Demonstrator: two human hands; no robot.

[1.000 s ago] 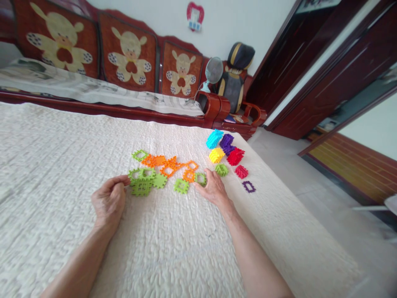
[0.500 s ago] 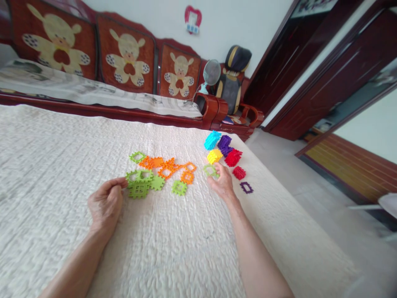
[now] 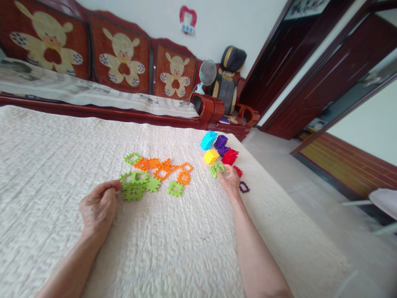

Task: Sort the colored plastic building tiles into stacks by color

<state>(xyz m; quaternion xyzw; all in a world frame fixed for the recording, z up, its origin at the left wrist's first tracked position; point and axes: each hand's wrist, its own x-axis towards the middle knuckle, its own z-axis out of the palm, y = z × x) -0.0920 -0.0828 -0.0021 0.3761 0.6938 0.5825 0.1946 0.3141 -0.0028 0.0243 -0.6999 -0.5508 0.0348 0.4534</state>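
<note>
My left hand [image 3: 99, 203] is closed, its thumb and forefinger pinching the left edge of a green interlocking tile [image 3: 126, 179]. That tile lies among several overlapping green tiles, one a window-like grid piece [image 3: 134, 192]. My right hand [image 3: 230, 182] has its fingertips on another green interlocking tile [image 3: 216, 169], just in front of a yellow stack of tiles [image 3: 211, 156]. The fingers partly cover this tile. Between my hands lie loose orange tiles [image 3: 161, 173] and a single green tile [image 3: 175, 189].
Blue [image 3: 209, 140], purple [image 3: 221, 144] and red [image 3: 230, 157] tile stacks stand beyond my right hand. A purple frame tile [image 3: 244, 187] lies right of it, near the edge of the quilted white cover [image 3: 173, 244]. A wooden sofa [image 3: 161, 114] stands behind.
My right hand has shifted slightly right with the green tile, which now sits at a different angle and partly hides the small red stack. My left hand keeps its pinch; the view has turned slightly.
</note>
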